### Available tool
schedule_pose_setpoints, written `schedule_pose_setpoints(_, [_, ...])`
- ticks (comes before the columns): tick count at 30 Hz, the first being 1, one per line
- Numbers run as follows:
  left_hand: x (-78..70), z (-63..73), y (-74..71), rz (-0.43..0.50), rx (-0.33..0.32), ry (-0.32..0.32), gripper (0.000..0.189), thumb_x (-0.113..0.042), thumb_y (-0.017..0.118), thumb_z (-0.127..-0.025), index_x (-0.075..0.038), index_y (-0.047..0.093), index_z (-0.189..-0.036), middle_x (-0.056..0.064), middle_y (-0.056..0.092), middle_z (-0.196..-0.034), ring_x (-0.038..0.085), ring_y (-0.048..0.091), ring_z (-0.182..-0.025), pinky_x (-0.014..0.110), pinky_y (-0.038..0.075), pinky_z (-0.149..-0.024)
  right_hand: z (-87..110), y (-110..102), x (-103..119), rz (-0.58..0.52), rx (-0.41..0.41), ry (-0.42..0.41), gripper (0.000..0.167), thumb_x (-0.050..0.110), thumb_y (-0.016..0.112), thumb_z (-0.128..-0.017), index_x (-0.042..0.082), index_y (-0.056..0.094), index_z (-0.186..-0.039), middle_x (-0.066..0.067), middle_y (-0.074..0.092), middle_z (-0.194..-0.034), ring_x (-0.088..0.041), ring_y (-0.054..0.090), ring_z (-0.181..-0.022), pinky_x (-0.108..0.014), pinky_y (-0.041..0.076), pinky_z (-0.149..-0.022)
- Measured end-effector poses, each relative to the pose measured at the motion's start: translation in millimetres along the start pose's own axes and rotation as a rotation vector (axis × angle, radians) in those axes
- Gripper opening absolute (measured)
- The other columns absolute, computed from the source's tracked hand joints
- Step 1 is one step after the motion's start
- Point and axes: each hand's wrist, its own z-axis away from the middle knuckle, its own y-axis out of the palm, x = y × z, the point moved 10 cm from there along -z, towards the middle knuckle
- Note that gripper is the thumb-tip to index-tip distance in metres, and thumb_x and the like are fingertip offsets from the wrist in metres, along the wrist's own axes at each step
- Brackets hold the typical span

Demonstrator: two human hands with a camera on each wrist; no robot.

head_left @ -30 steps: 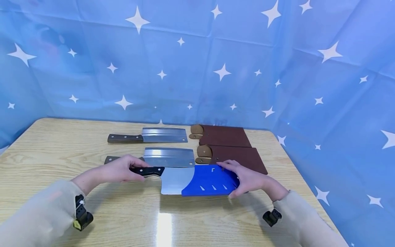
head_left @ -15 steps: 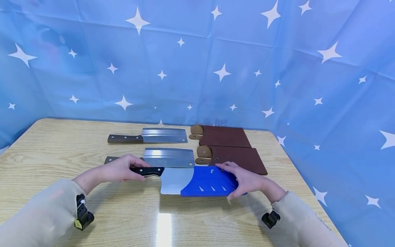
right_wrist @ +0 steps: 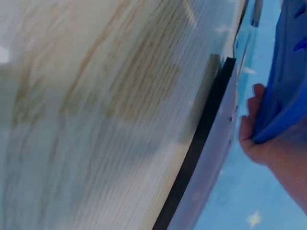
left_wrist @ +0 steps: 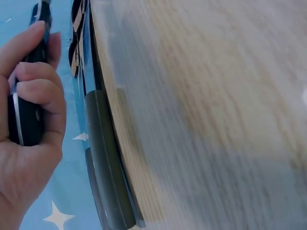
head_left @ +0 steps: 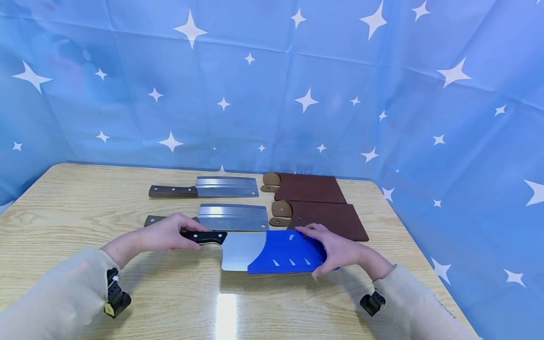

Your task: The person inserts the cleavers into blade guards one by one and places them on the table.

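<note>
My left hand [head_left: 172, 232] has its fingers curled round the black riveted handle [left_wrist: 29, 115] of a cleaver [head_left: 242, 250]. A blue blade cover [head_left: 282, 252], with small slots along it, sleeves the right part of that blade; the part nearest the handle is bare metal. At the cover's far end, my right hand [head_left: 335, 248] grips it between thumb and fingers, as the right wrist view shows the cover [right_wrist: 285, 81] inside the hand. The cleaver is held level above the table. Just behind it lies a second cleaver [head_left: 233, 217], its dark handle partly hidden by my left hand.
A third cleaver [head_left: 225, 186] lies farther back, handle to the left. Two dark brown sheaths with tan straps, the rear sheath [head_left: 312, 187] and the front sheath [head_left: 329, 219], lie to the right of the blades. A blue starry curtain [head_left: 255, 94] hangs behind the wooden table [head_left: 85, 208].
The blue cover and my right hand have shifted slightly left along the blade. Both hands and the held cleaver have sunk a little. The other cleavers and sheaths have not moved.
</note>
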Motion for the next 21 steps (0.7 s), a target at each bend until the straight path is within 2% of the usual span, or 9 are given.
schedule_pose_setpoints(6, [-8.6, -11.6, 12.7, 0.020, 0.011, 0.033, 0.042, -0.016, 0.069, -0.084, -0.003, 0.061, -0.123, 0.008, 0.065, -0.095, 0.006, 0.038, -0.047, 0.021, 0.037, -0.044, -9.6, 8.8, 13.5, 0.032, 0.017, -0.012, 0.099, 0.032, 0.078, -0.065, 0.003, 0.029, -0.145, -0.013, 0.035, -0.136, -0.028, 0.033, -0.122, -0.044, 0.038, -0.094])
schedule_pose_setpoints(14, [1.7, -12.6, 14.3, 0.034, -0.028, 0.004, 0.045, -0.019, 0.073, -0.081, -0.004, 0.062, -0.122, 0.004, 0.064, -0.085, 0.006, 0.038, -0.044, 0.022, 0.036, -0.042, -11.5, 10.2, 11.5, 0.078, 0.009, -0.015, 0.101, 0.034, 0.080, -0.063, 0.003, 0.029, -0.145, -0.012, 0.036, -0.136, -0.027, 0.033, -0.122, -0.044, 0.039, -0.094])
schedule_pose_setpoints(18, [2.9, -13.6, 13.1, 0.004, -0.052, 0.009, 0.045, -0.020, 0.073, -0.080, -0.006, 0.063, -0.121, 0.005, 0.063, -0.088, 0.007, 0.041, -0.045, 0.023, 0.040, -0.043, -9.5, 7.8, 7.8, 0.081, -0.011, -0.012, 0.102, 0.036, 0.080, -0.063, 0.007, 0.030, -0.146, -0.009, 0.036, -0.137, -0.026, 0.033, -0.123, -0.046, 0.039, -0.094])
schedule_pose_setpoints(19, [2.7, -13.8, 12.7, -0.005, -0.056, 0.009, 0.045, -0.020, 0.074, -0.080, -0.006, 0.063, -0.121, 0.006, 0.063, -0.090, 0.007, 0.043, -0.046, 0.024, 0.041, -0.044, -9.0, 7.4, 7.4, 0.088, -0.017, -0.015, 0.102, 0.037, 0.081, -0.063, 0.007, 0.030, -0.146, -0.009, 0.036, -0.138, -0.026, 0.033, -0.123, -0.046, 0.039, -0.094])
schedule_pose_setpoints(21, [0.6, -13.4, 11.5, -0.046, -0.063, 0.027, 0.046, -0.021, 0.074, -0.079, -0.005, 0.063, -0.121, 0.008, 0.064, -0.099, 0.009, 0.052, -0.060, 0.024, 0.046, -0.053, -7.8, 6.9, 7.5, 0.094, -0.024, -0.025, 0.102, 0.038, 0.081, -0.063, 0.007, 0.031, -0.146, -0.009, 0.037, -0.137, -0.027, 0.033, -0.123, -0.047, 0.039, -0.094])
